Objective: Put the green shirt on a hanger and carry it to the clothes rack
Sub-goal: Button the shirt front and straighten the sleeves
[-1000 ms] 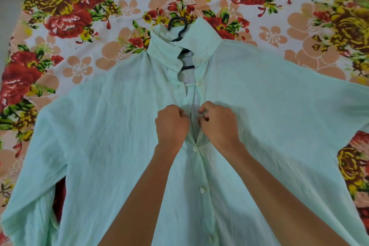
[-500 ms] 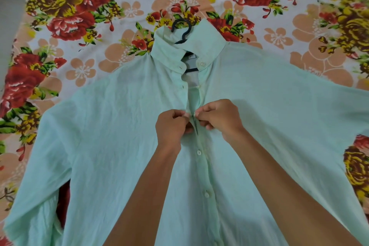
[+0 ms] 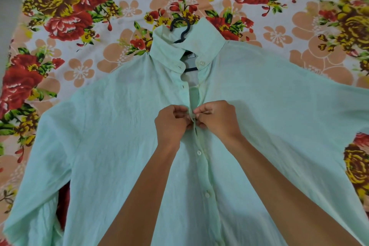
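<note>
Pinching the front placket of the green shirt (image 3: 111, 146) between curled fingertips, both hands meet at the middle of the chest. The left hand (image 3: 172, 126) grips the left-hand edge of the opening, its knuckles bent and thumb tucked toward the seam; the right hand (image 3: 216, 120) grips the opposite edge, fingers folded in tight against the strip of cloth. The two sets of fingertips nearly touch across the placket, right where a button would sit, though the button itself is hidden between them.

Below the hands the shirt front is closed, with two white buttons (image 3: 198, 152) showing down the placket. Above the hands the front gapes open up to the collar (image 3: 201, 40), where a collar button sits undone on the right side.

Out of the collar pokes the dark hook of a hanger (image 3: 180, 27), curling over the neckband; a short dark bar of it also shows in the open neck, beside a label.

The shirt lies flat, face up, sleeves spread wide to both sides, on a floral bedsheet (image 3: 79, 16) printed with red and yellow roses and peach blossoms. Both bare forearms reach in from the lower edge of the view across the shirt's lower half.
</note>
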